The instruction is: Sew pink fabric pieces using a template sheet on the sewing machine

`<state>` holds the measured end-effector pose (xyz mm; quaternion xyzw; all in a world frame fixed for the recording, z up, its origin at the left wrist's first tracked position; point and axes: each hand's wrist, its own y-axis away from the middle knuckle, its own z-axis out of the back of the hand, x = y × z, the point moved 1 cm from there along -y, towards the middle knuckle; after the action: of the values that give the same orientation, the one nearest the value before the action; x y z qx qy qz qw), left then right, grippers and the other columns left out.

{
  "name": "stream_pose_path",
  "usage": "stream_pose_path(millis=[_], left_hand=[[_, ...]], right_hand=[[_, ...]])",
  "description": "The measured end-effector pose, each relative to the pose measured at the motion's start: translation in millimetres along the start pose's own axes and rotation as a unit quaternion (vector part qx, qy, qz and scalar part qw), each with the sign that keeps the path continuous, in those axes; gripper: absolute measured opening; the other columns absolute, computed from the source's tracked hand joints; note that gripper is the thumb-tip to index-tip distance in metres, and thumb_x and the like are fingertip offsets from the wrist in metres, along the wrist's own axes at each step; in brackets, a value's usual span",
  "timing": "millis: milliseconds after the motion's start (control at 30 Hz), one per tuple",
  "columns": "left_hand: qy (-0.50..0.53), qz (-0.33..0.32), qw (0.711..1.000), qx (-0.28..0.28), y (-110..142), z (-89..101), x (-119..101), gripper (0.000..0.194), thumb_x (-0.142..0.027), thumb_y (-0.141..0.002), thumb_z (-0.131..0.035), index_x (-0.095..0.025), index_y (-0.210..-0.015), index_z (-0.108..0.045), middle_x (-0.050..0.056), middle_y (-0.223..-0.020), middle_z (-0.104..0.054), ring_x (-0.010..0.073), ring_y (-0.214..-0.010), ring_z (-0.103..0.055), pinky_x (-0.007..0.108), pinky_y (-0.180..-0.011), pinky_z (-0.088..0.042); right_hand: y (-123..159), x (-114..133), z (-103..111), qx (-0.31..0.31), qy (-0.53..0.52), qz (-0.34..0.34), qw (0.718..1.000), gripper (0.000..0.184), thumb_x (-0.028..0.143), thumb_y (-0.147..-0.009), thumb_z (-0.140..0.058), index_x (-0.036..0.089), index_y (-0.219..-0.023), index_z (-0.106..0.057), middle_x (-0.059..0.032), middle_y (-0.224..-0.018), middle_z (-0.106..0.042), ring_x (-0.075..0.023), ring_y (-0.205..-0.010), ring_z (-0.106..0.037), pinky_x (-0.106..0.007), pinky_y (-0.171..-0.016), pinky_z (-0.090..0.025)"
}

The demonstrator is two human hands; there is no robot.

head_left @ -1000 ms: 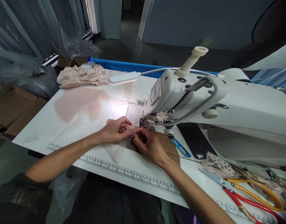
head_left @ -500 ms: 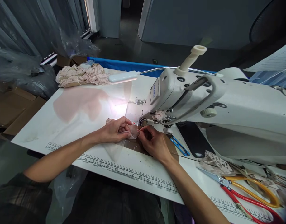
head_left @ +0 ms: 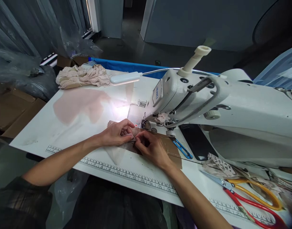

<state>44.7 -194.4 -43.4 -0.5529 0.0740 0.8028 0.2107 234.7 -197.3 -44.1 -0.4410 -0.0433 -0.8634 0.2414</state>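
Both hands work close together in front of the needle area of a white sewing machine (head_left: pixel 191 98). My left hand (head_left: pixel 118 133) is closed, pinching a piece of thin, sheer fabric (head_left: pixel 116 154) that hangs toward the table's front edge. Close beside it, my right hand (head_left: pixel 152 146) pinches the same fabric at its edge, thumb against forefinger. The presser foot (head_left: pixel 143 124) stands just behind the fingers. A brown patch of board (head_left: pixel 171 148) lies under the right hand. Most of the fabric between the fingertips is hidden.
A tied bundle of pale lace (head_left: pixel 82 76) lies at the back left, beside a white lamp (head_left: pixel 125 78). Blue thread snips (head_left: pixel 183 149) and a black phone (head_left: pixel 197 141) sit right of my hands. Scissors with red and yellow handles (head_left: pixel 253 194) lie at front right, near lace scraps (head_left: pixel 221 164).
My right hand has moved left, closer to my left hand, and the stretch of fabric between them is shorter. My left hand has stayed nearly in place.
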Motion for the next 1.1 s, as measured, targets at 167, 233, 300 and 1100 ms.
stream_pose_path(millis=[167,233,300,1100], left_hand=[[-0.016,-0.039,0.999,0.007,0.9,-1.5,-0.4,0.033,-0.014,-0.081,-0.060,-0.014,-0.113,-0.051,0.001,-0.078,-0.068,0.0118,-0.072,-0.064,0.027,-0.067,-0.054],[-0.036,-0.053,0.998,0.006,0.5,-1.1,-1.4,0.034,-0.015,-0.083,-0.061,-0.014,-0.116,-0.054,0.002,-0.080,-0.069,0.0122,-0.073,-0.065,0.027,-0.069,-0.054],[-0.067,-0.069,0.995,0.007,-0.6,-0.3,-3.5,0.023,-0.019,-0.086,-0.063,-0.015,-0.109,-0.062,0.003,-0.083,-0.071,0.0127,-0.075,-0.066,0.027,-0.071,-0.055],[-0.251,-0.234,0.939,-0.006,10.8,-2.5,-21.0,0.016,-0.023,-0.092,-0.058,-0.013,-0.102,-0.065,0.011,-0.102,-0.065,0.0194,-0.094,-0.062,0.034,-0.078,-0.056]], right_hand=[[-1.7,-2.9,-2.5,-0.085,0.026,-0.037,0.995,0.009,0.025,-0.079,-0.055,0.020,-0.073,-0.052,0.0023,-0.057,-0.052,-0.0114,-0.049,-0.045,-0.024,-0.049,-0.035],[-1.8,-4.8,-0.1,-0.091,0.012,-0.048,0.995,0.009,0.027,-0.080,-0.055,0.020,-0.075,-0.052,0.0027,-0.057,-0.051,-0.0117,-0.049,-0.045,-0.024,-0.048,-0.035],[-1.1,-5.2,2.9,-0.064,-0.024,-0.045,0.997,0.013,0.032,-0.084,-0.053,0.020,-0.078,-0.053,0.0025,-0.059,-0.050,-0.0119,-0.051,-0.044,-0.024,-0.048,-0.037],[31.7,-22.9,58.9,0.013,0.247,0.093,0.965,0.011,0.024,-0.088,-0.044,0.018,-0.095,-0.050,-0.0057,-0.074,-0.059,-0.0192,-0.060,-0.057,-0.029,-0.053,-0.043]])
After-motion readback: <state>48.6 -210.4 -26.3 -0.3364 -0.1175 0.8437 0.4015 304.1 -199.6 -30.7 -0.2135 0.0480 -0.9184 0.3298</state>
